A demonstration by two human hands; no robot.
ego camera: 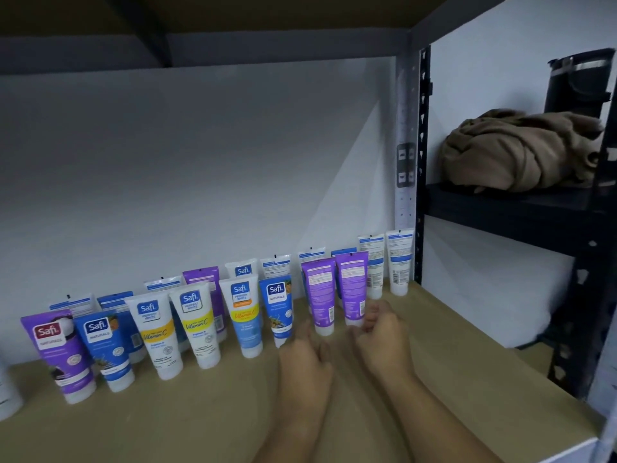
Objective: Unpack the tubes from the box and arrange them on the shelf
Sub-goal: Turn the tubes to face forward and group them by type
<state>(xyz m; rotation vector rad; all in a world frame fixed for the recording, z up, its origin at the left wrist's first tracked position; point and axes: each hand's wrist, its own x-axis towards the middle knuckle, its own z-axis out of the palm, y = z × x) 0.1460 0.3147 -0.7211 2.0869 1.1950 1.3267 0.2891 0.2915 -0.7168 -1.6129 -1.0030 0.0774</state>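
Two rows of Safi tubes stand cap-down on the tan shelf board (pixel 450 369), leaning toward the white back wall. The front row runs from a purple tube (pixel 63 355) at the left, past blue, white-and-yellow and blue tubes, to two purple tubes turned back-side out. My left hand (pixel 303 359) rests on the board with relaxed fingers just in front of the left purple tube (pixel 320 295), holding nothing. My right hand (pixel 380 335) has its fingers curled at the cap end of the right purple tube (pixel 351 285). No box is in view.
Two white tubes (pixel 399 262) stand at the back right, against the metal upright (pixel 405 162). The neighbouring dark rack holds a bundled brown cloth (pixel 514 155) and a black container (pixel 581 81). Another white tube (pixel 6 392) shows at the left edge.
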